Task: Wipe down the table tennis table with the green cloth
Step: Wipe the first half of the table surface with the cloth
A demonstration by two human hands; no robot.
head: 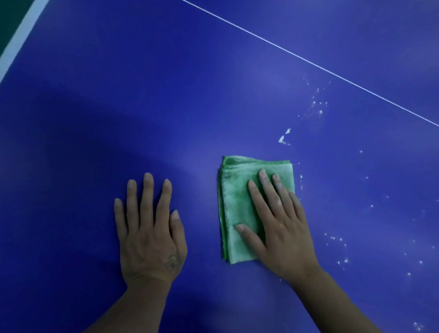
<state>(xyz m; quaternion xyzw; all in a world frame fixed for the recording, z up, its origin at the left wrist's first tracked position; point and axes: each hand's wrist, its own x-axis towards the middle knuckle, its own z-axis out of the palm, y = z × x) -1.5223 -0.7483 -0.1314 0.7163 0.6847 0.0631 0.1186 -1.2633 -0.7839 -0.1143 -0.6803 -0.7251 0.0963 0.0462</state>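
Blue table tennis table (108, 108) is filling the whole head view, with a broad white edge band (11, 50) crossing the upper left corner and a thin centre line (309, 61) running diagonally across the upper right. The green cloth (237, 203) is lying folded into a rectangle on the surface in front of the person, and its long axis is pointing away from the body, leaning only slightly. The right hand (280, 229) is pressing down on the cloth's right half with straight, spread fingers, gripping nothing. The left hand (148, 228) is resting flat and open on bare table just beside the cloth, apart from it. White specks (284, 136) are lying scattered beyond and to the right of the cloth (some seem to be clinging to the fabric itself). The cloth is looking soft, light and fluffy, so it is likely to bunch or unfold if dragged by one corner. A flat palm over its middle seems the surest hold.
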